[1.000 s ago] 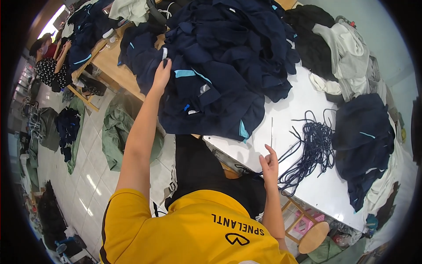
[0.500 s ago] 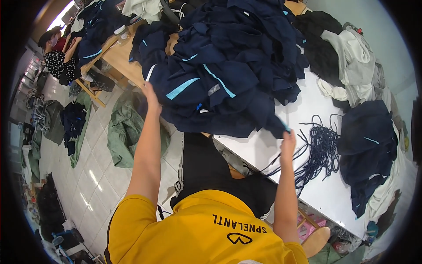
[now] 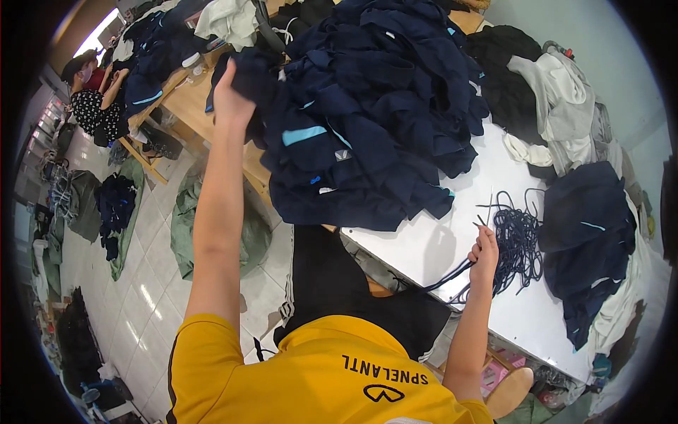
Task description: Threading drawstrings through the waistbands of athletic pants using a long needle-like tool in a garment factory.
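Note:
My left hand is raised over the left side of a large heap of navy garments with light-blue trim. Its fingers are closed on a fold of a navy garment. Over the white table my right hand is closed, fingertips pinched. Something thin and pointed sticks up from it, too small to make out. Just right of that hand lies a tangled bundle of navy cords. More dark cords run past its wrist to the table's near edge.
The white table carries the heap and cords. Another navy garment pile lies right, with grey and white cloth behind. At left are a wooden table, a green sack on the floor and a seated person handling navy cloth.
My right hand has let go of the garment's edge and moved right, to the cords. My left hand has risen farther up the heap, bunching navy cloth. The garment's near edge has settled.

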The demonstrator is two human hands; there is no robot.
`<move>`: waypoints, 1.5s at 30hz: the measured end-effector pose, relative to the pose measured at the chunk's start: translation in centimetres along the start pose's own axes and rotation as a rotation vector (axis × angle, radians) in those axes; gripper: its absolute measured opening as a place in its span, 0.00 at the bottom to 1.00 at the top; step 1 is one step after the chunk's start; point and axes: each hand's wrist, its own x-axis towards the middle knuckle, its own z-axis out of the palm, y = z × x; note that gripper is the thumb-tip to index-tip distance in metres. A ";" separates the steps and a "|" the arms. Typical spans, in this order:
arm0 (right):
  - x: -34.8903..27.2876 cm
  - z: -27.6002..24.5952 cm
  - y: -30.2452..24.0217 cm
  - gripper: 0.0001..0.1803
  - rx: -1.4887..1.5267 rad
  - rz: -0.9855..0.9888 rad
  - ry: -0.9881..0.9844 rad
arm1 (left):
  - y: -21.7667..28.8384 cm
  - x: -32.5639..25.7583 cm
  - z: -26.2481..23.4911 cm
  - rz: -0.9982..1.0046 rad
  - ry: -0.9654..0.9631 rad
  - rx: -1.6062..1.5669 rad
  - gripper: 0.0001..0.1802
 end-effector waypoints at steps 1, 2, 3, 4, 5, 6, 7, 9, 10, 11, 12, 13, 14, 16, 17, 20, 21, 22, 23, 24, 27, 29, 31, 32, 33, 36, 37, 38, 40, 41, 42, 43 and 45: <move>-0.2 0.2 -0.2 0.07 0.028 -0.001 0.010 | -0.5 1.0 2.1 -0.015 -0.113 -0.020 0.15; -0.6 0.3 -0.4 0.07 0.055 -0.002 0.022 | -1.3 1.6 4.4 -0.031 -0.226 -0.041 0.14; -1.0 0.4 -0.5 0.07 0.074 -0.011 -0.003 | -2.5 1.7 6.9 -0.039 -0.222 -0.034 0.14; -1.3 0.4 -0.6 0.07 0.086 -0.023 -0.009 | -4.1 1.6 9.9 -0.047 -0.219 -0.028 0.14; -1.6 0.3 -0.7 0.07 0.098 -0.036 -0.010 | -6.4 0.2 13.6 -0.059 -0.170 0.012 0.14; -2.0 0.6 -0.9 0.07 0.098 -0.038 -0.014 | -8.0 -0.3 15.4 -0.138 -0.199 -0.039 0.15; -2.2 0.8 -1.0 0.07 0.115 -0.039 -0.021 | -10.2 -1.2 17.2 -0.154 -0.170 -0.003 0.18; -3.0 1.4 -1.1 0.07 0.135 -0.047 -0.039 | -14.4 -2.4 18.3 -0.284 -0.265 -0.071 0.20; -3.3 1.8 -1.2 0.07 0.132 -0.053 -0.072 | -16.2 -3.5 19.0 -0.263 -0.330 -0.011 0.19; -3.7 1.9 -1.2 0.08 0.128 -0.055 -0.097 | -17.6 -4.7 19.4 -0.339 -0.405 0.013 0.18; -4.2 2.3 -1.2 0.10 0.106 -0.058 -0.137 | -19.2 -4.9 18.3 -0.400 -0.432 0.166 0.17; -4.3 2.4 -0.9 0.12 0.098 -0.065 -0.161 | -20.3 -5.4 17.3 -0.513 -0.512 0.299 0.18; -4.6 2.6 -0.6 0.14 0.063 -0.077 -0.193 | -21.2 -6.0 16.2 -0.623 -0.592 0.434 0.19; -5.1 2.9 -0.1 0.19 -0.023 -0.039 -0.204 | -22.0 -8.3 14.0 -0.618 -0.734 0.742 0.23; -5.4 3.1 0.1 0.21 -0.060 -0.022 -0.202 | -22.3 -9.6 12.6 -0.598 -0.726 0.821 0.25; -5.5 3.1 1.3 0.24 -0.203 -0.059 -0.185 | -19.4 -12.9 11.5 -0.346 -0.714 1.069 0.18; -5.4 3.4 1.6 0.24 -0.229 -0.060 -0.170 | -18.5 -13.4 10.5 -0.028 -0.648 1.233 0.15; -5.4 3.4 1.8 0.25 -0.242 -0.071 -0.172 | -17.8 -13.7 9.4 0.293 -0.571 1.367 0.12; -5.3 3.5 2.0 0.25 -0.256 -0.085 -0.175 | -17.2 -13.7 8.5 0.496 -0.352 1.505 0.08; -5.3 4.1 2.2 0.25 -0.265 -0.103 -0.187 | -16.2 -13.7 6.2 0.518 -0.174 1.563 0.08; -4.7 5.4 2.7 0.26 -0.309 -0.143 -0.239 | -12.9 -17.2 8.1 -0.140 -0.079 0.893 0.12; -4.7 7.5 2.3 0.26 -0.437 -0.319 -0.232 | -10.2 -21.0 13.9 -0.257 -0.606 0.680 0.16; -4.8 10.7 1.4 0.26 -0.544 -0.572 -0.249 | -9.6 -22.5 18.4 -0.188 -1.212 0.302 0.23; -5.1 12.8 0.7 0.26 -0.644 -0.721 -0.265 | -9.6 -23.4 20.8 -0.233 -1.278 0.047 0.18; -5.5 14.7 0.6 0.26 -0.681 -0.770 -0.257 | -10.6 -24.7 22.1 -0.147 -1.237 -0.118 0.15; -5.0 18.0 3.1 0.25 -0.829 -0.781 -0.228 | -12.3 -27.3 22.2 -0.122 -1.115 -0.349 0.12; -4.6 18.2 4.0 0.25 -0.899 -0.735 -0.221 | -11.9 -26.3 23.1 -0.197 -1.040 -0.423 0.12; -4.2 18.2 4.5 0.25 -0.969 -0.684 -0.212 | -9.9 -24.0 22.8 -0.458 -1.104 -0.301 0.10; -3.3 17.8 5.5 0.19 -0.940 -0.693 -0.207 | -10.6 -25.6 21.1 -0.457 -0.993 -0.315 0.12; -2.6 17.4 6.1 0.17 -0.890 -0.735 -0.183 | -10.8 -25.9 21.0 -0.384 -0.947 -0.317 0.07; -2.6 17.3 5.7 0.13 -0.848 -0.714 -0.171 | -10.4 -25.4 21.3 -0.305 -1.005 -0.281 0.07; -2.6 17.0 5.2 0.13 -0.798 -0.711 -0.188 | -10.1 -25.3 21.6 -0.229 -1.060 -0.243 0.07; -2.7 16.5 4.1 0.14 -0.693 -0.676 -0.209 | -9.7 -25.4 22.4 -0.294 -1.041 -0.306 0.08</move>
